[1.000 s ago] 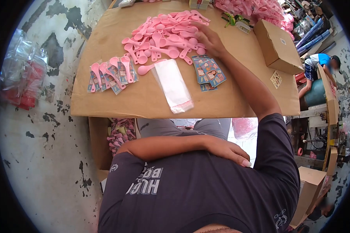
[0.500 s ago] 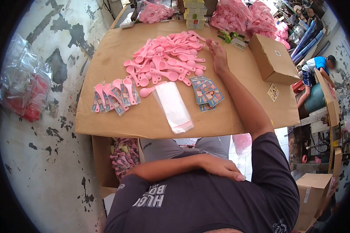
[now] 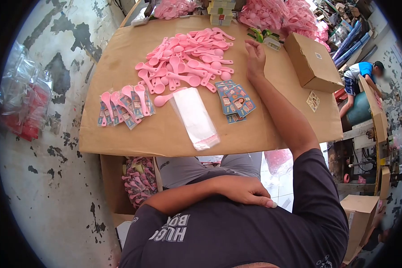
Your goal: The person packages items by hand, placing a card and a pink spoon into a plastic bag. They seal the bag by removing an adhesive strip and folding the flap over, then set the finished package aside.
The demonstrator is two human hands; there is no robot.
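Observation:
My right hand (image 3: 255, 58) rests on its edge on the cardboard-covered table (image 3: 152, 140), fingers loosely curled and holding nothing. To its left spreads a heap of pink measuring spoons (image 3: 187, 62). My left hand (image 3: 248, 191) lies across my belly, its fingers partly hidden and nothing seen in it. Near the front of the table is a stack of clear plastic sleeves (image 3: 194, 118), with one pink spoon (image 3: 165, 98) beside its top. Blue printed cards (image 3: 237, 102) lie right of the sleeves. At left sit several bagged spoons with cards (image 3: 125, 107).
A closed cardboard box (image 3: 310, 62) stands on the right of the table, with a sticker (image 3: 313, 101) in front. Bags of pink spoons (image 3: 272, 18) and stacked yellowish boxes (image 3: 221, 12) line the back. Below is an open carton of packed spoons (image 3: 140, 181). Another person (image 3: 362, 76) bends at far right.
The fingers of my right hand have curled in from a straighter pose. My view has shifted slightly, so the table sits a little higher and further left. The spoons and cards look unmoved.

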